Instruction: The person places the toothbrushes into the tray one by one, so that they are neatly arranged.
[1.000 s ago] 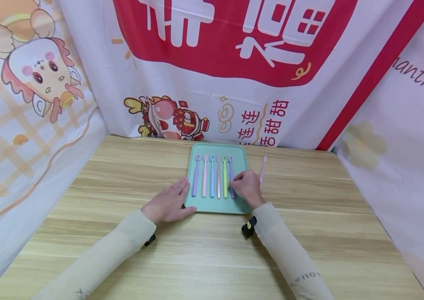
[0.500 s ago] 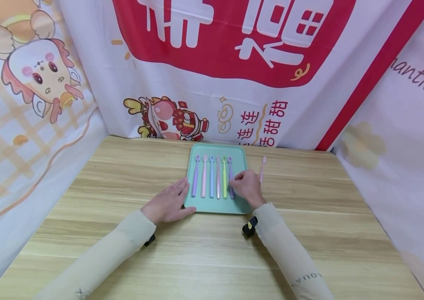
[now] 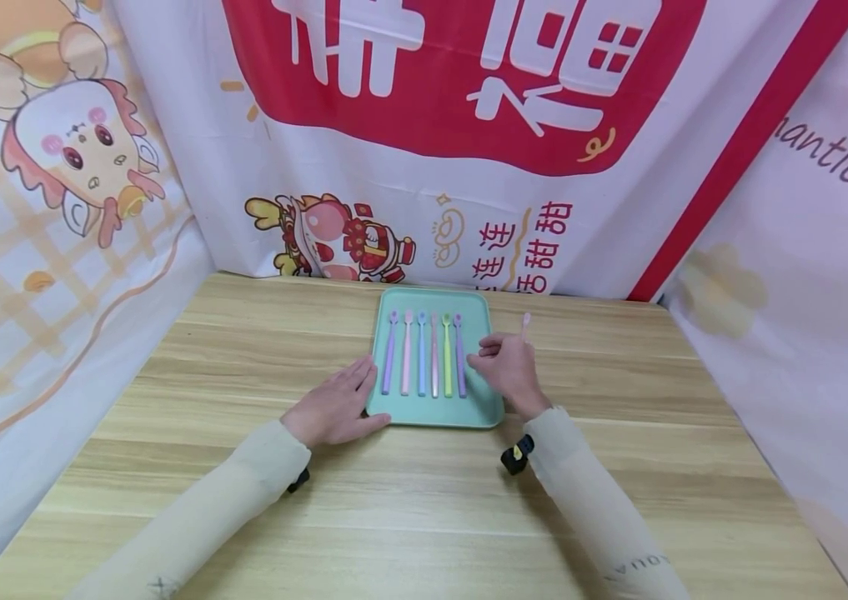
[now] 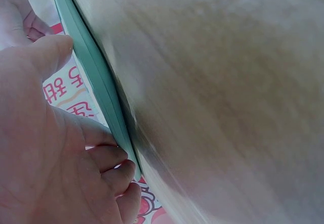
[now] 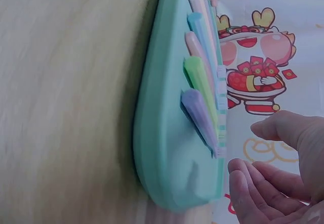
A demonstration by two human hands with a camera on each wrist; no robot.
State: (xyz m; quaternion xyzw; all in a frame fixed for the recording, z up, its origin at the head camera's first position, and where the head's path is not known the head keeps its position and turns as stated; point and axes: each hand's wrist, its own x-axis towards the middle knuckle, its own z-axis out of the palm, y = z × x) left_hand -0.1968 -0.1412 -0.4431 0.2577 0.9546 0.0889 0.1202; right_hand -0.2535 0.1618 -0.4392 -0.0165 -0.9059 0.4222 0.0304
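A mint-green tray (image 3: 431,412) lies on the table, bearing a row of several toothbrushes side by side, heads toward the back wall. At the right end of the row is a purple toothbrush (image 3: 460,358), beside a yellow-green one (image 3: 448,358). My right hand (image 3: 509,371) hovers over the tray's right side with nothing held; in the right wrist view, its thumb and fingers stand apart. My left hand (image 3: 337,406) rests against the tray's left edge, thumb at the near corner. Right of the tray lies a pink toothbrush (image 3: 525,323), its lower part hidden behind my right hand.
The wooden table (image 3: 408,517) meets a white and red printed cloth (image 3: 431,142) at the back. More printed cloth hangs along the left and right sides. Small black wrist cameras sit under both cuffs.
My right hand has let go of the purple toothbrush at the row's right end and moved a little to the right, its fingers parting. The left hand has stayed on the tray edge.
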